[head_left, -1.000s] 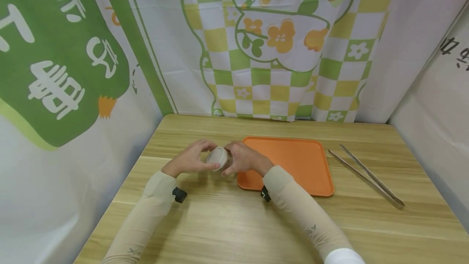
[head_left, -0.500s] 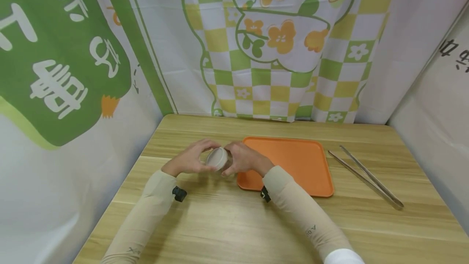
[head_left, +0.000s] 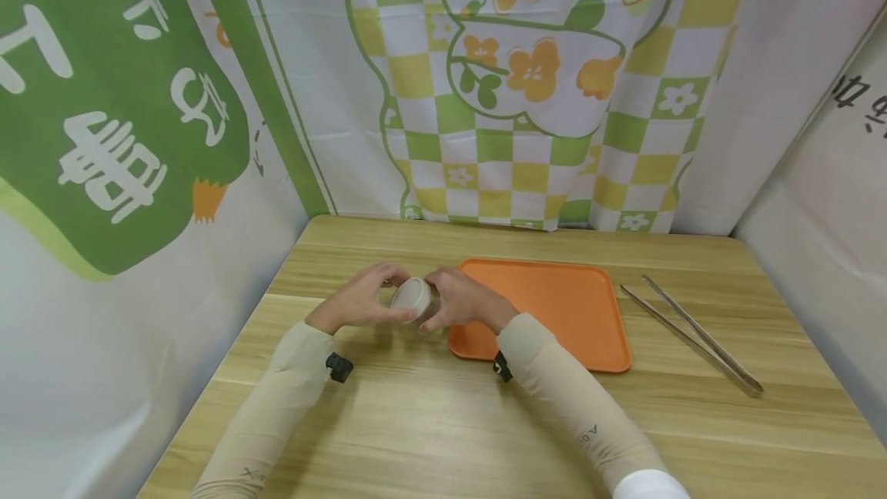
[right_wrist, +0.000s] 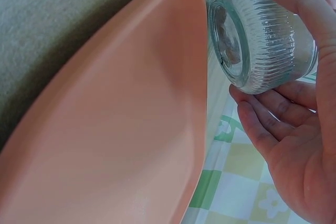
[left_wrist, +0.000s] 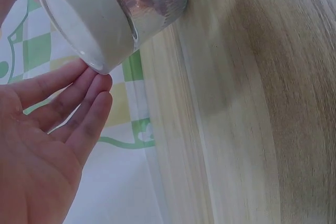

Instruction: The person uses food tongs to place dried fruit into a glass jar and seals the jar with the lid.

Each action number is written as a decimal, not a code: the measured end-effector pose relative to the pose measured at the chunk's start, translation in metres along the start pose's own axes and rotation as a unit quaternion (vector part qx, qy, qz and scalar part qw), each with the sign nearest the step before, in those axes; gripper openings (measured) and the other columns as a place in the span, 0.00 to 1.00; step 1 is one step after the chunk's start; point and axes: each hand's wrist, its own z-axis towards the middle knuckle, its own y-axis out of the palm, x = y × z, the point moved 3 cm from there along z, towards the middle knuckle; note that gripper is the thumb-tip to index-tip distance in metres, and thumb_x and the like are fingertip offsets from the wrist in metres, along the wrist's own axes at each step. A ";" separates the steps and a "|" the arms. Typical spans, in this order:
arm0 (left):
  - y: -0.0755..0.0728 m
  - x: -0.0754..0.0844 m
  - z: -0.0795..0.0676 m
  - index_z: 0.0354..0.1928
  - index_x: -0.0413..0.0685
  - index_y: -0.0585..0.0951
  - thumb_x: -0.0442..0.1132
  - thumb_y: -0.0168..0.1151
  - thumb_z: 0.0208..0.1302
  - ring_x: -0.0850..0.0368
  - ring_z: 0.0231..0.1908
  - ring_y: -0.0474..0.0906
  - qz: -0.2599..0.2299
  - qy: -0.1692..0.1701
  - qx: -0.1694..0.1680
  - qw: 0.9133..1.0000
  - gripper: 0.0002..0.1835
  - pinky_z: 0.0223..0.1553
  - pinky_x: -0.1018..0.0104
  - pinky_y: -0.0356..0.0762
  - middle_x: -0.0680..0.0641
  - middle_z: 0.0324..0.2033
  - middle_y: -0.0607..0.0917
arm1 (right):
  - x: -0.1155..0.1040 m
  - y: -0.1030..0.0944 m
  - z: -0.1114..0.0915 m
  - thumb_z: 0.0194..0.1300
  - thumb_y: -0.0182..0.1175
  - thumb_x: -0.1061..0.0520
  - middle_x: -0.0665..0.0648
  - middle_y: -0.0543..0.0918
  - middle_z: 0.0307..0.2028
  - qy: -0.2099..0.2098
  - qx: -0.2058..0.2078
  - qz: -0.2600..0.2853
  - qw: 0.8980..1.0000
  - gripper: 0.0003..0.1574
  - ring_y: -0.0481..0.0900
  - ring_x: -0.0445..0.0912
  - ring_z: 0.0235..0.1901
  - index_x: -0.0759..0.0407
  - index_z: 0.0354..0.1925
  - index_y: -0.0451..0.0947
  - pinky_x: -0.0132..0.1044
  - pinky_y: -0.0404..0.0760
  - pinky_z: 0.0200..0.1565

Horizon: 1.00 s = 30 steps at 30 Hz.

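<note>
A ribbed clear glass jar (right_wrist: 268,35) with a white lid (left_wrist: 86,19) is held tilted on its side just above the table, between both hands. My left hand (head_left: 356,303) grips the lid by its rim, thumb on one side and fingertips on the other. Around the glass body curl the thumb and fingers of my right hand (head_left: 466,299), near the orange tray's left edge. In the head view the lid faces left and the hands partly cover the glass. Something coppery and dark shows through the glass in the left wrist view, too unclear to name.
An orange tray (head_left: 547,314) lies right of the jar, partly beneath the right hand and wrist. Farther right, metal tongs (head_left: 700,337) rest spread on the wooden table (head_left: 430,422). Printed cloth (head_left: 499,160) hangs behind the table and at both sides.
The left thumb slid back a little along the lid's rim, then came forward again. The jar, right hand, tray and tongs hold their places.
</note>
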 end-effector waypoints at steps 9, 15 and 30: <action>0.001 -0.001 0.001 0.63 0.47 0.80 0.58 0.79 0.58 0.43 0.62 0.80 0.007 0.008 -0.002 1.000 0.36 0.65 0.41 0.78 0.45 0.59 0.84 | 0.002 0.000 0.000 0.56 0.81 0.42 0.50 0.85 0.48 0.004 -0.003 0.000 1.000 0.35 0.80 0.42 0.44 0.56 0.55 0.81 0.35 0.82 0.47; 0.001 -0.001 0.001 0.65 0.46 0.78 0.53 0.80 0.58 0.45 0.63 0.80 0.003 0.031 -0.007 0.999 0.36 0.69 0.45 0.77 0.45 0.60 0.83 | 0.002 0.001 0.000 0.56 0.81 0.42 0.50 0.85 0.49 0.003 -0.001 -0.004 1.000 0.35 0.80 0.42 0.45 0.56 0.56 0.81 0.35 0.82 0.48; -0.002 0.003 -0.002 0.67 0.43 0.77 0.54 0.79 0.58 0.39 0.66 0.77 0.016 0.046 -0.007 0.999 0.40 0.66 0.38 0.77 0.41 0.63 0.81 | 0.000 0.002 0.001 0.55 0.82 0.43 0.50 0.86 0.48 -0.004 0.000 0.002 1.000 0.36 0.81 0.41 0.44 0.56 0.55 0.81 0.34 0.83 0.47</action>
